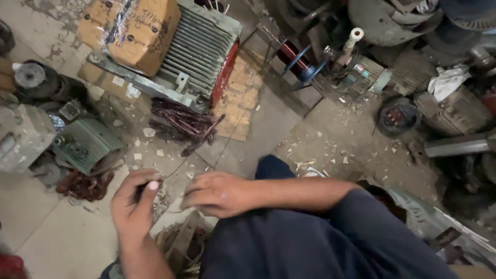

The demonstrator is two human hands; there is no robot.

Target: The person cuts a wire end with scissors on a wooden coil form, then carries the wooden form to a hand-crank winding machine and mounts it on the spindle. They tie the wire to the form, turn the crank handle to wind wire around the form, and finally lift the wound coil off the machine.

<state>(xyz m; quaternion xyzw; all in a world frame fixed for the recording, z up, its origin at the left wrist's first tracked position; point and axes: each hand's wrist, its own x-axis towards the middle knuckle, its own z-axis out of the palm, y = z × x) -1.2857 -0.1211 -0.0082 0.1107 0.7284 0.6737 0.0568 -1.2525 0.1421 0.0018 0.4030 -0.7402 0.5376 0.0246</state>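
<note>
A large finned grey motor housing (199, 49) lies tilted at top centre, with a taped cardboard box (129, 31) resting against its left side and a bundle of dark reddish wire offcuts (183, 124) on the floor just below it. A smaller green finned motor (82, 144) sits at left, near a tangle of copper-coloured winding (85, 185). To the upper right stand a spool of red wire (294, 57), a round stator (398, 116) and a white rag (447, 82), amid pale scraps littering the concrete floor (341, 134).

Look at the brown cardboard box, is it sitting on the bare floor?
No, the cardboard box rests up on the grey ribbed motor housing.
</note>
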